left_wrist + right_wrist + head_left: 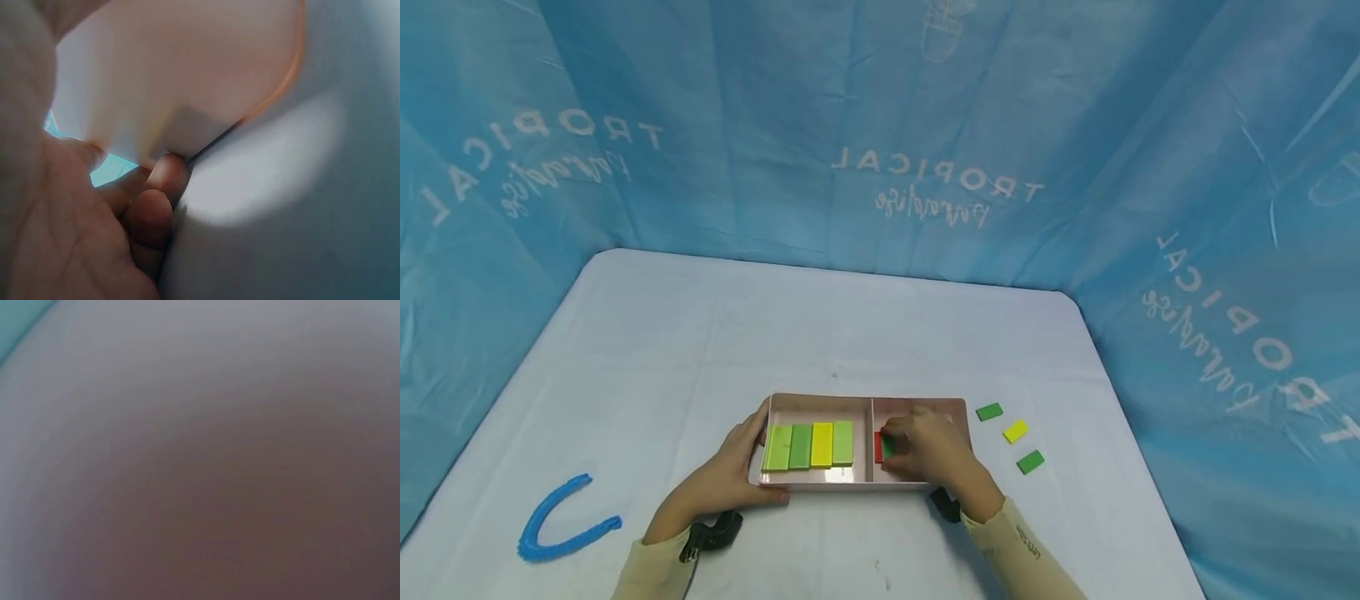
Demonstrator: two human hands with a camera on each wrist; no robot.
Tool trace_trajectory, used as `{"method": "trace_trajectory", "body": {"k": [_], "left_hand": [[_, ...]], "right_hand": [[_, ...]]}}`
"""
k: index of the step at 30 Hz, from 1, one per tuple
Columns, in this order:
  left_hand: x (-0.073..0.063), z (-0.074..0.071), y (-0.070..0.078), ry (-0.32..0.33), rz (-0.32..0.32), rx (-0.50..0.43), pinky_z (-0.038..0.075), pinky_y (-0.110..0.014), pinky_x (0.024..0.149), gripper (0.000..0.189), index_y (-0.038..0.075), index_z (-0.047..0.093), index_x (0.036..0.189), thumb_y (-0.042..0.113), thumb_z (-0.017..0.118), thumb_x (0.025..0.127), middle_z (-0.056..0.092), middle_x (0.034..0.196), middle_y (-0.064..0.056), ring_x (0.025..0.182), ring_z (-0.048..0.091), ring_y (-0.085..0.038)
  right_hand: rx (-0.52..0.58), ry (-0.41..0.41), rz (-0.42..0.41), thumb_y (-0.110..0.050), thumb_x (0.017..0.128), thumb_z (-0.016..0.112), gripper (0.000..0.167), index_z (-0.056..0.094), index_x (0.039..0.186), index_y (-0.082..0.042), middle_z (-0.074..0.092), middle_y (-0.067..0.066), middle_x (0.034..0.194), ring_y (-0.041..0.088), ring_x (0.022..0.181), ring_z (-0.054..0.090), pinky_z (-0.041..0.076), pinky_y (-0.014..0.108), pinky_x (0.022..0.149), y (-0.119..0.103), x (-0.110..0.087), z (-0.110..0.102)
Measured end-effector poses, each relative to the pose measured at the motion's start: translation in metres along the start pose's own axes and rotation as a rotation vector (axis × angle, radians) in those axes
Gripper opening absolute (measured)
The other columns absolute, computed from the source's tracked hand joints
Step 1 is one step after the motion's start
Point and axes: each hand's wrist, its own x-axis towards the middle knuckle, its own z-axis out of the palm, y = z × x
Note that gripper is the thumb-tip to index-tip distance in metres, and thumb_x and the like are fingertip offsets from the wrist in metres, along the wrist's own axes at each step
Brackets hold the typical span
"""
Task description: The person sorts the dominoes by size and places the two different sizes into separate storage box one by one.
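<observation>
A shallow two-compartment box [822, 487] lies on the white table, its long side toward me. My left hand [724, 479] grips its left end, thumb along the front edge; in the left wrist view the fingers [169, 175] curl at the box's pale side [187, 69]. Several light green, green and yellow tiles [822, 444] stand in a row in the left compartment. Over the right compartment, my right hand [928, 446] pinches a green tile [887, 447] between thumb and fingers, just right of a red tile [877, 447]. The right wrist view is a blur.
Right of the box lie a green tile [989, 412], a yellow tile [1015, 431] and another green tile [1031, 462]. A bent blue ribbed tube [542, 533] rests at the table's left. Blue printed curtains [790, 125] hang around the white-covered table [820, 325].
</observation>
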Motion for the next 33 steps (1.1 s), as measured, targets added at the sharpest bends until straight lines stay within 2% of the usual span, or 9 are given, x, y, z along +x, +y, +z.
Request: {"method": "trace_trajectory", "body": {"k": [8,11,15,19,24,27,30,33], "left_hand": [[-0.001,0.003,0.0,-0.009,-0.024,-0.013,0.021,-0.073,0.109,0.143,0.018,0.0,0.163,0.046,0.096,0.061,0.027,0.162,-0.013,0.138,0.027,-0.039],[-0.001,0.004,0.0,-0.011,-0.029,-0.019,0.02,-0.074,0.109,0.143,0.018,0.0,0.164,0.046,0.095,0.061,0.028,0.161,-0.013,0.138,0.026,-0.039],[0.0,0.004,0.0,-0.005,-0.026,-0.009,0.021,-0.074,0.108,0.142,0.019,0.0,0.164,0.047,0.095,0.062,0.03,0.16,-0.012,0.139,0.027,-0.039],[0.0,0.003,0.002,0.002,-0.024,0.001,0.024,-0.072,0.108,0.143,0.019,0.001,0.164,0.046,0.096,0.061,0.04,0.15,-0.01,0.134,0.03,-0.036],[-0.002,0.002,0.004,0.0,-0.037,0.003,0.024,-0.071,0.109,0.143,0.017,0.001,0.164,0.045,0.096,0.061,0.037,0.154,-0.013,0.134,0.031,-0.036],[-0.003,0.002,0.004,-0.001,-0.041,0.003,0.022,-0.072,0.109,0.143,0.017,0.0,0.164,0.045,0.096,0.061,0.031,0.159,-0.014,0.138,0.029,-0.039],[-0.002,0.002,0.004,0.002,-0.029,0.002,0.021,-0.074,0.109,0.142,0.018,0.0,0.164,0.045,0.096,0.062,0.026,0.162,-0.014,0.141,0.026,-0.041],[-0.001,0.002,0.002,0.001,-0.012,0.003,0.021,-0.074,0.109,0.141,0.018,0.0,0.164,0.046,0.095,0.063,0.024,0.164,-0.014,0.142,0.024,-0.041]], "right_hand": [[0.021,0.004,0.007,-0.037,0.069,0.094,0.046,0.077,0.107,-0.017,0.073,-0.009,0.091,0.004,0.071,0.051,0.047,0.02,0.065,0.0,-0.002,-0.001],[0.048,0.04,-0.006,-0.035,0.071,0.093,0.041,0.078,0.103,-0.015,0.074,-0.007,0.09,0.005,0.072,0.055,0.049,0.021,0.067,0.001,-0.005,-0.005],[0.06,0.137,-0.031,-0.025,0.074,0.091,0.022,0.079,0.088,-0.014,0.074,-0.007,0.083,0.009,0.075,0.062,0.052,0.027,0.07,0.005,-0.01,-0.013],[0.052,0.222,0.005,-0.02,0.075,0.088,0.014,0.078,0.083,-0.016,0.072,-0.009,0.078,0.008,0.074,0.06,0.053,0.03,0.075,0.011,-0.018,-0.021],[0.036,0.305,0.086,-0.021,0.074,0.089,0.025,0.08,0.094,-0.011,0.075,-0.004,0.093,0.009,0.079,0.052,0.05,0.027,0.068,0.023,-0.033,-0.03],[-0.005,0.419,0.072,-0.02,0.073,0.089,0.031,0.079,0.099,-0.006,0.073,0.002,0.099,0.016,0.078,0.052,0.047,0.031,0.066,0.035,-0.042,-0.035],[-0.056,0.542,0.064,-0.018,0.073,0.089,0.03,0.078,0.098,-0.005,0.071,0.006,0.098,0.022,0.078,0.056,0.044,0.039,0.067,0.047,-0.052,-0.038],[-0.068,0.607,0.101,-0.015,0.07,0.089,0.03,0.078,0.097,-0.006,0.07,0.009,0.098,0.027,0.079,0.061,0.043,0.042,0.066,0.056,-0.062,-0.039]]}}
